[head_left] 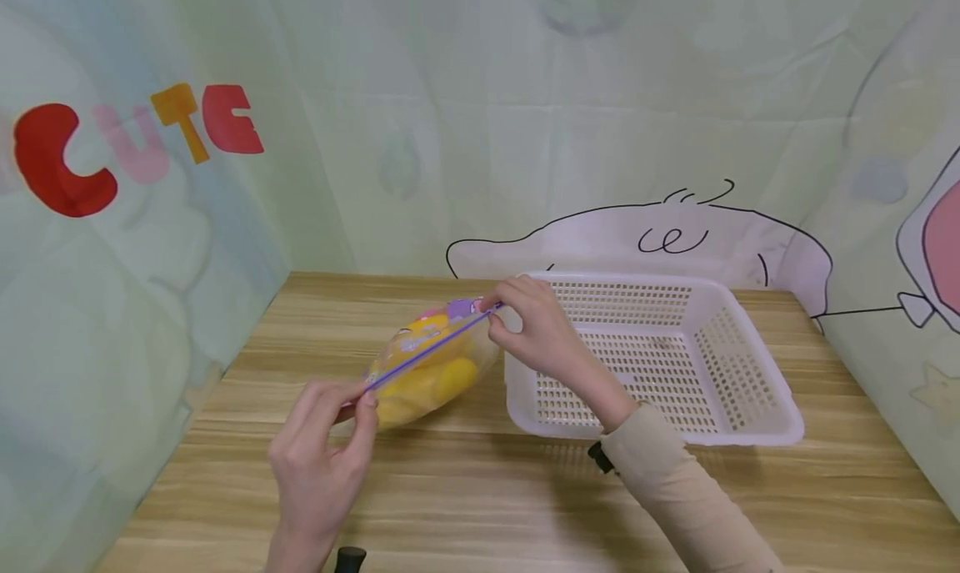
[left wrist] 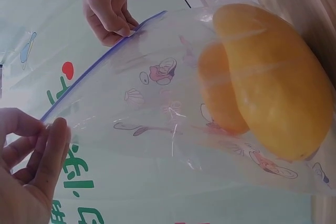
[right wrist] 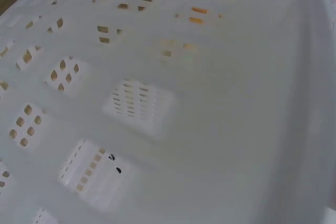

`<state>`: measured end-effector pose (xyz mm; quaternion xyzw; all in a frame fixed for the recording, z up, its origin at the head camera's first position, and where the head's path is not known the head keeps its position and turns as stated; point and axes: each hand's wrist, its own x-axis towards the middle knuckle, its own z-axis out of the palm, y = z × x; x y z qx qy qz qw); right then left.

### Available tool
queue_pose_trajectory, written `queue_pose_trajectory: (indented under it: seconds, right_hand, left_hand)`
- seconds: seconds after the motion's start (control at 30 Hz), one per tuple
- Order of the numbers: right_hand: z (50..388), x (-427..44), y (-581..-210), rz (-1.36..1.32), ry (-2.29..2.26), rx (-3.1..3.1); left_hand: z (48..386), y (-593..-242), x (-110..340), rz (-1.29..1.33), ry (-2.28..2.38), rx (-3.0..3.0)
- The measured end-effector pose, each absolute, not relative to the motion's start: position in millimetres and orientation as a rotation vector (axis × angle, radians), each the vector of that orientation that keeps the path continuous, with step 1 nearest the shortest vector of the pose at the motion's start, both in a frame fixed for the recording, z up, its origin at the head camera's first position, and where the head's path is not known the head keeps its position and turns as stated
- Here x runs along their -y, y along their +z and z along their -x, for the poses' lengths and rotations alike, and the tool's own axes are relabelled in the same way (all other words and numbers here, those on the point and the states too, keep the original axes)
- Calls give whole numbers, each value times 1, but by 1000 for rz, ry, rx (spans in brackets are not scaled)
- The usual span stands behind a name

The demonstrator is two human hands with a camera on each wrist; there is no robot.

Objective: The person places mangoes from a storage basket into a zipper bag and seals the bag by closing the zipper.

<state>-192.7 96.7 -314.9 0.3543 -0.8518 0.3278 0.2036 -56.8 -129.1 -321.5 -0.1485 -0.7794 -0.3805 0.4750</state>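
A clear zip bag [head_left: 405,389] with a purple-blue zip strip and printed pictures hangs between both hands, tilted above the table. Inside it lie yellow mango-like fruits [left wrist: 278,87], seen through the plastic in the left wrist view. My left hand [head_left: 322,448] pinches the near left end of the zip strip [left wrist: 100,56] between thumb and fingers. At the far right end, my right hand [head_left: 536,327] pinches the strip, beside the basket's left rim. The zip line looks straight and taut. The right wrist view shows mostly basket wall, with the right hand's grip out of sight.
A white perforated plastic basket [head_left: 783,406] stands on the wooden table [head_left: 480,506] at the right. Printed cloth [head_left: 375,156] hangs behind and along both sides of the table. A dark, round-topped object [head_left: 350,559] shows at the bottom edge, near the left wrist.
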Motion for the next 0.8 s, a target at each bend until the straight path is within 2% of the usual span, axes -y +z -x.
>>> queue_pose_trajectory:
  seconds: [0.8]
  right_hand:
    - [198,-105,-314,-940,884,2414]
  left_hand:
    - [55,-321,130,362,-956,1896]
